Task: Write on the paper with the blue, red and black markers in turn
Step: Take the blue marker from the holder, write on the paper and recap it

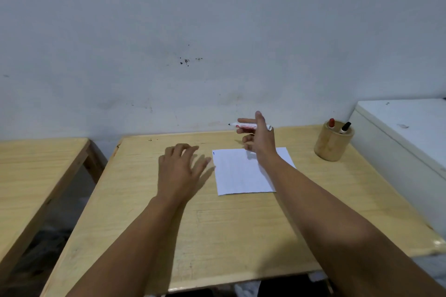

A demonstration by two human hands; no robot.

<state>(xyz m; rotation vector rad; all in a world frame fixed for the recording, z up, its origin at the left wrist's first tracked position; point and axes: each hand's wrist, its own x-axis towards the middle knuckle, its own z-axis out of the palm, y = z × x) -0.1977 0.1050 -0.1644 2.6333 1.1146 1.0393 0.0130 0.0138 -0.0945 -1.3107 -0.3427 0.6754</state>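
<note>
A white sheet of paper lies on the wooden table, with a small blue mark at its far left corner. My right hand hovers above the paper's far edge and holds an uncapped marker with a red label, tip pointing left. My left hand rests flat on the table just left of the paper, fingers spread, holding nothing. A round wooden pen holder at the right holds a red-capped marker and a black-capped marker.
A second wooden table stands at the left across a gap. A white box-like unit sits against the table's right side. The grey wall runs directly behind the table.
</note>
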